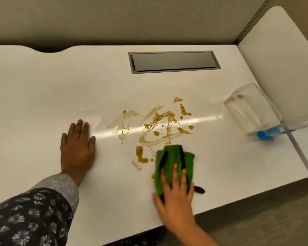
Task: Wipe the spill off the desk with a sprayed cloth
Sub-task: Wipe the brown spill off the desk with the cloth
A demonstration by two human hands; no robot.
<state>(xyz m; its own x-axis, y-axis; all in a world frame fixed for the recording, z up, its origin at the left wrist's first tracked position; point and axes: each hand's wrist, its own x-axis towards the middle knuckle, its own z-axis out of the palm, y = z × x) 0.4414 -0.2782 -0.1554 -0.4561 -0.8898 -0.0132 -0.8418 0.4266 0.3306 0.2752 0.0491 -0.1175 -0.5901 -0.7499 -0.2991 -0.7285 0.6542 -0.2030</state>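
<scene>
A brown spill (155, 128) lies smeared in streaks and droplets across the middle of the white desk (43, 89). A green cloth with black trim (174, 157) lies flat on the spill's near right edge. My right hand (174, 197) presses on the cloth's near half, fingers spread over it. My left hand (77, 144) rests flat on the bare desk left of the spill, fingers apart, holding nothing. A clear spray bottle with a blue nozzle (252, 110) lies on its side at the desk's right end.
A grey cable hatch (173, 62) is set into the desk behind the spill. A white partition panel (274, 59) stands at the right end. A beige wall runs behind the desk. The front edge runs diagonally under my right wrist.
</scene>
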